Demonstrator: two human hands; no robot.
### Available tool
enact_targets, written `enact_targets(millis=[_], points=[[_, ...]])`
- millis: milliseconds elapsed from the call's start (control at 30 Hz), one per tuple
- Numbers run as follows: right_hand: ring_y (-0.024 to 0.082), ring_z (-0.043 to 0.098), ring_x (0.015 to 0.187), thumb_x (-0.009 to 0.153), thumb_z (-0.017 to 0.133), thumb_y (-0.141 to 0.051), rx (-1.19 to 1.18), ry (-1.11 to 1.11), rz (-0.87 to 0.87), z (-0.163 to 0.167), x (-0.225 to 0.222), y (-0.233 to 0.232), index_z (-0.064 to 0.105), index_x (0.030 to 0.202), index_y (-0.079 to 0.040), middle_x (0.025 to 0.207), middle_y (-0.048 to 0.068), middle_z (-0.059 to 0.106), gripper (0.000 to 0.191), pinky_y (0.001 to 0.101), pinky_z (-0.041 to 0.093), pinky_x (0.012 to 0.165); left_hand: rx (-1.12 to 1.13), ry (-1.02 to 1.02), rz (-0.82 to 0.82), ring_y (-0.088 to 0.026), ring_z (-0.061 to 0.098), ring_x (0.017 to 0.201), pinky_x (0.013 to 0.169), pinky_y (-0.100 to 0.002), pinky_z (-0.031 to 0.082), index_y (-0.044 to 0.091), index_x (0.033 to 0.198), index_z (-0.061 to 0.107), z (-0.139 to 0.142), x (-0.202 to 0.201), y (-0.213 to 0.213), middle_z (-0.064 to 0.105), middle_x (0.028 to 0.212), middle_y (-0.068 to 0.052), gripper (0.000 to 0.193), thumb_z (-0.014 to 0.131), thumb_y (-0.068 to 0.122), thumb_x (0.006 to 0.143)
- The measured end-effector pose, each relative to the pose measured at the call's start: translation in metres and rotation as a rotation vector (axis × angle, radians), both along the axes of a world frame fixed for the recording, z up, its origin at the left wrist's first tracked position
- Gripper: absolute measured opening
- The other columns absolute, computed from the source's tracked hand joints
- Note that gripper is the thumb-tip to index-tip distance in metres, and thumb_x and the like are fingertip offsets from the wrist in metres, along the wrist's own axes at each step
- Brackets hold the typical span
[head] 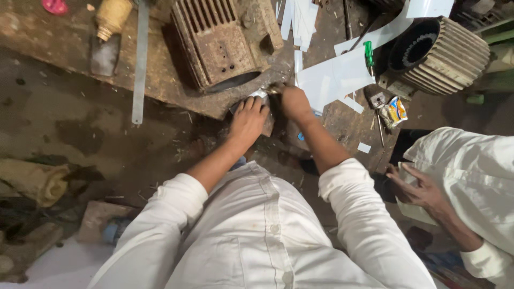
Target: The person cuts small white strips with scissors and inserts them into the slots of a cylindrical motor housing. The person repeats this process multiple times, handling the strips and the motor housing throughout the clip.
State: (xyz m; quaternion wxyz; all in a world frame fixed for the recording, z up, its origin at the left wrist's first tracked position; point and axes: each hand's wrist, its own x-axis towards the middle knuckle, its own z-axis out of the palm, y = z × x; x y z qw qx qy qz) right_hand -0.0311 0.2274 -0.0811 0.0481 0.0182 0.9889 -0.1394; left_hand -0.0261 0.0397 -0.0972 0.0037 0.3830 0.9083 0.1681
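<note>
Far left of the grip, a flat metal strip (140,64) lies on the worn wooden surface (48,43); just above the grip stands a rusty finned motor housing (222,40). The left hand (247,119) presses flat, fingers spread, on a small white sheet piece (259,94) at the surface edge, while the right hand (293,101) is closed, pinching something small at that piece; what it holds cannot be told. Right of the grip lie white sheets (334,77), a green-handled screwdriver (369,54), a second finned housing (439,53), and another person's hand (417,187).
</note>
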Motion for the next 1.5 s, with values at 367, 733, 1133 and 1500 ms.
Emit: enact_targets(millis=[367,733,1133,1500], points=[[0.031,0.076,0.089,0.096,0.066,-0.037,-0.488,0.056,-0.5,0.01,0.04,-0.001,0.072,0.118,-0.008,0.1,0.02,0.077,0.036,0.0405,0.056,0.081,0.092,0.041,0.209,-0.035,0.066,0.109,0.074,-0.043,0.06,0.004,0.11,0.062,0.007,-0.036,0.033,0.058,0.135,-0.014,0.02,0.059,0.008,0.091],[0.01,0.055,0.069,0.094,0.08,-0.022,-1.296,-0.041,-0.678,0.057,0.059,-0.004,0.071,0.097,-0.006,0.08,-0.001,0.065,0.019,0.0268,0.044,0.06,0.723,-0.179,-0.298,-0.029,0.07,0.099,0.084,-0.041,0.058,0.005,0.103,0.067,0.107,0.024,-0.024,0.068,0.107,-0.01,0.011,0.07,0.012,0.094],[0.006,0.048,0.069,0.095,0.081,-0.01,-1.183,0.166,-0.5,0.084,0.069,-0.028,0.066,0.103,-0.004,0.083,-0.005,0.058,0.018,0.0251,0.038,0.057,0.804,-0.557,0.052,-0.022,0.072,0.091,0.079,-0.036,0.055,0.004,0.099,0.074,0.113,-0.03,-0.012,0.071,0.096,-0.009,0.021,0.077,0.023,0.093],[0.029,0.067,0.097,0.095,0.066,-0.026,-0.554,0.072,-0.654,0.016,0.05,0.005,0.055,0.14,-0.007,0.109,0.017,0.07,0.05,0.0389,0.051,0.088,0.001,0.277,-0.175,-0.03,0.063,0.105,0.092,-0.042,0.051,0.002,0.099,0.072,0.012,-0.036,0.048,0.067,0.1,-0.013,0.017,0.062,0.01,0.088]])
